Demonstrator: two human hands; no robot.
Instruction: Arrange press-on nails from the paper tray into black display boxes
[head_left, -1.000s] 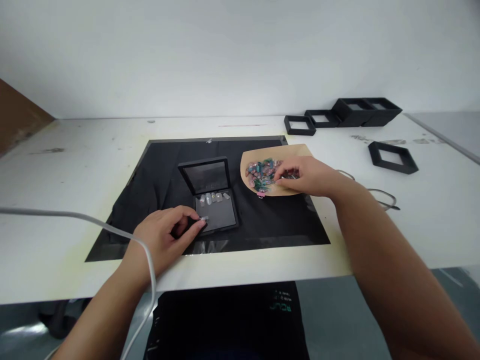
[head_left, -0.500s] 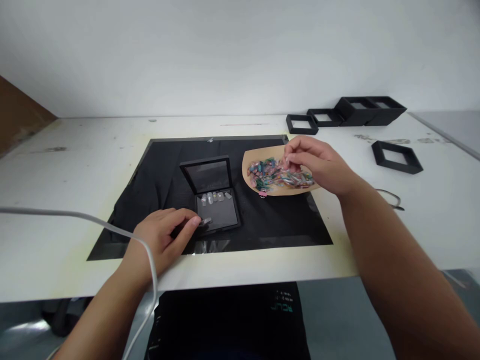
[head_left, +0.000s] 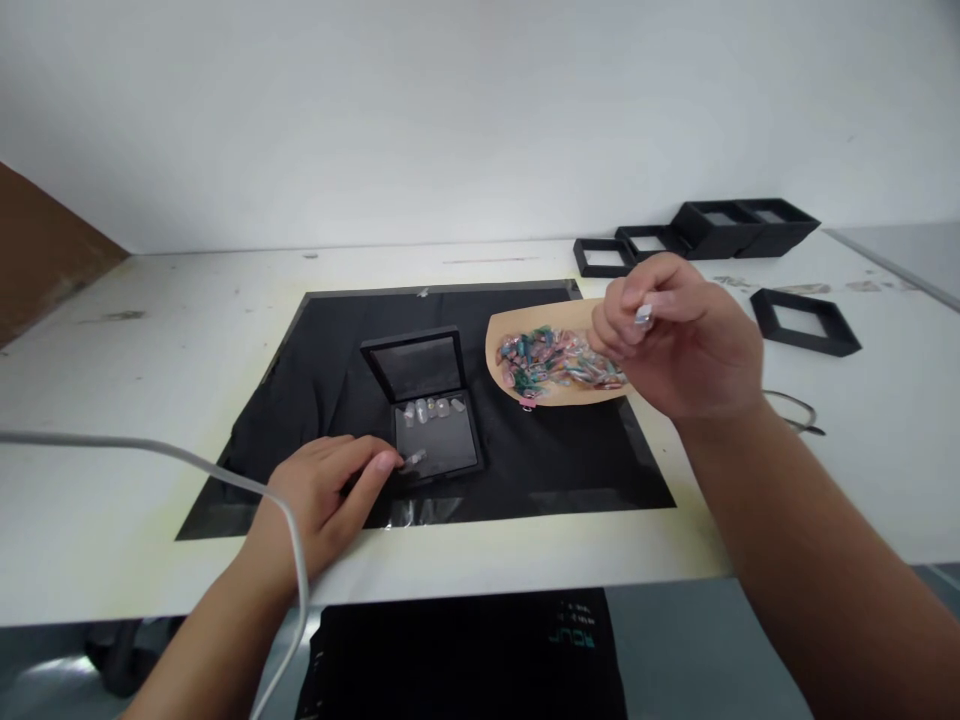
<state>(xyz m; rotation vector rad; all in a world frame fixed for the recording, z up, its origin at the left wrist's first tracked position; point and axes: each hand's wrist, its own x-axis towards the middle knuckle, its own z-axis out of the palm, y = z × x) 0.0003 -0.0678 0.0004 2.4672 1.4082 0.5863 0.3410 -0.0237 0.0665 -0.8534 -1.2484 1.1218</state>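
Nail tip, small and pale, is pinched between thumb and fingers of my right hand, raised above the tan tray of coloured nail tips near the black mat's far right corner. My left hand rests at the mat's near edge, fingertips closed on another pale tip at the open black case, which holds a row of tips. Empty black frames lie toward the bench's far right. I judge the step as sorting a picked piece; seating it calls for a steady carry to the case
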